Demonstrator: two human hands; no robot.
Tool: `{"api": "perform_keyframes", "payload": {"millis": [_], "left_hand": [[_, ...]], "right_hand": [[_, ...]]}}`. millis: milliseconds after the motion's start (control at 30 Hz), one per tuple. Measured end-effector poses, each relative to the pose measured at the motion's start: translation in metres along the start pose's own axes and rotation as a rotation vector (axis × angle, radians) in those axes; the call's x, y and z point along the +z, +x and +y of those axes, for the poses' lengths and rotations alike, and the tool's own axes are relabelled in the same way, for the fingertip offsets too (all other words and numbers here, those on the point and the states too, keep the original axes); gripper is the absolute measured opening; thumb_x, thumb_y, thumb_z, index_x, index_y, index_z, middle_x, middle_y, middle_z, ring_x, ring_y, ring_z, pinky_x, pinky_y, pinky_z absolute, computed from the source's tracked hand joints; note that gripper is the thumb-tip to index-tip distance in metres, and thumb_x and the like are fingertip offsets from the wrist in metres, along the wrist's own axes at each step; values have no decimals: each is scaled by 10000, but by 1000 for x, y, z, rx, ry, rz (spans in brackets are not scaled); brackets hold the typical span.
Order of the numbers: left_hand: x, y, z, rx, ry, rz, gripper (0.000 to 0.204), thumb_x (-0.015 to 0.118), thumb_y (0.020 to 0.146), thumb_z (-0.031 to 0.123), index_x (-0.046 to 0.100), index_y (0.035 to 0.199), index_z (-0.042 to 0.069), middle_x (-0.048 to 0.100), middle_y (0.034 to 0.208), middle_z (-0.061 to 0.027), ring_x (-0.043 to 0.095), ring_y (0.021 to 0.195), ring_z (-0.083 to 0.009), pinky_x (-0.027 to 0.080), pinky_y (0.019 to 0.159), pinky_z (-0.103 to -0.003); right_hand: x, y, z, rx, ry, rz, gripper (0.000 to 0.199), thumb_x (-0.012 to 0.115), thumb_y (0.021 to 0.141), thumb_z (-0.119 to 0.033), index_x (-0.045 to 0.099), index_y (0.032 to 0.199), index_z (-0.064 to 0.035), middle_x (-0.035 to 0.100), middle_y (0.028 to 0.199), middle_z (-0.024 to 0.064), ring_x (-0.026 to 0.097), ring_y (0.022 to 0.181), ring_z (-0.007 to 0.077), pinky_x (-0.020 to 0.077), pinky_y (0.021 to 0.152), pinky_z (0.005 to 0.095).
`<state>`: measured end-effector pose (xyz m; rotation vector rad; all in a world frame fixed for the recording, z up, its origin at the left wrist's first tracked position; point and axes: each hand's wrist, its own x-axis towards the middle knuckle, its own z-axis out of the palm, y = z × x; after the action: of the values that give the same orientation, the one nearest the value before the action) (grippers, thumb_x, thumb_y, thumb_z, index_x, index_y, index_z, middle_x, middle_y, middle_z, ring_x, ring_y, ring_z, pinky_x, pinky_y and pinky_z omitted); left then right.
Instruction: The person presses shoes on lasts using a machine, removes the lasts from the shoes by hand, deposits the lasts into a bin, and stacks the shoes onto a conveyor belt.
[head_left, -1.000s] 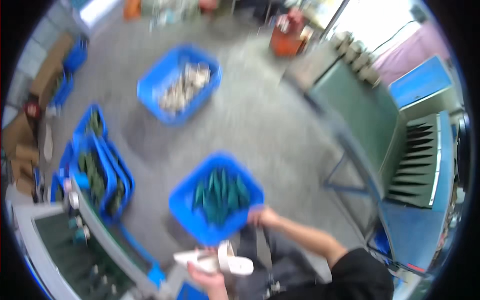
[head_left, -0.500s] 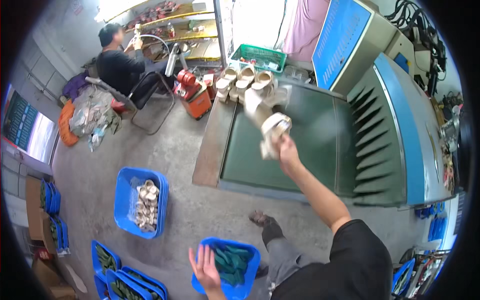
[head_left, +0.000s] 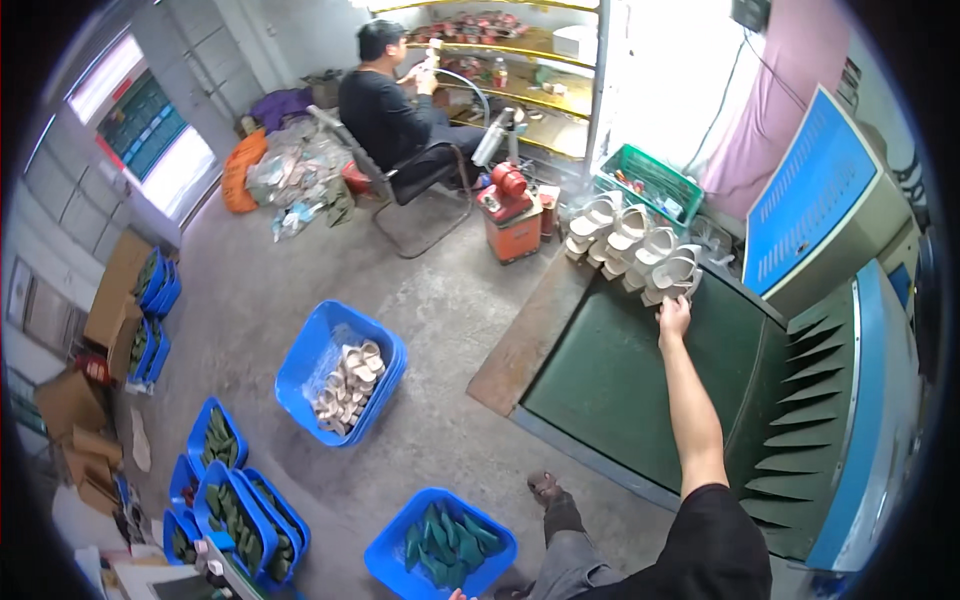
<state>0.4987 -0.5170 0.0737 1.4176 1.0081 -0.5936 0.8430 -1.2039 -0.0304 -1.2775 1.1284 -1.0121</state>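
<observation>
Right hand (head_left: 675, 318) has reached out to the row; fingers rest on the last white shoe (head_left: 675, 272), now set down on green surface (head_left: 640, 390). Grip unclear. Left hand (head_left: 458, 595) barely visible.

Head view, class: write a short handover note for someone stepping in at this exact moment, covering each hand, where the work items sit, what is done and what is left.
Right hand: arm stretched out, fingers at the nearest white shoe in the row of white shoes on the far edge of the green machine bed; whether it is gripping is unclear.
Left hand: only a sliver shows at the lower edge, near the blue bin of green shoe forms.
Done: several white shoes stand in that row.
Left: a blue bin of pale shoes remains on the floor, and more bins of green forms at lower left.
</observation>
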Motion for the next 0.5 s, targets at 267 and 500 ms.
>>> {"api": "perform_keyframes", "payload": {"millis": [267, 500], "left_hand": [[-99, -50, -176, 245, -569, 213, 631, 695, 867, 83, 436, 1443, 56, 530, 1368, -210, 532, 1247, -270, 457, 1008, -382], [-232, -182, -304, 565, -853, 832, 434, 654, 903, 14, 544, 1321, -28, 657, 1171, -127, 617, 1076, -183, 484, 956, -310]], "right_hand": [[-142, -531, 4, 459, -325, -1475, 368, 705, 886, -166, 616, 1226, -57, 670, 1066, 45, 630, 859, 128, 520, 676, 287], [-204, -900, -49, 243, -263, -2337, 346, 657, 909, -87, 590, 1233, 13, 637, 946, 17, 565, 790, 90, 466, 678, 241]]}}
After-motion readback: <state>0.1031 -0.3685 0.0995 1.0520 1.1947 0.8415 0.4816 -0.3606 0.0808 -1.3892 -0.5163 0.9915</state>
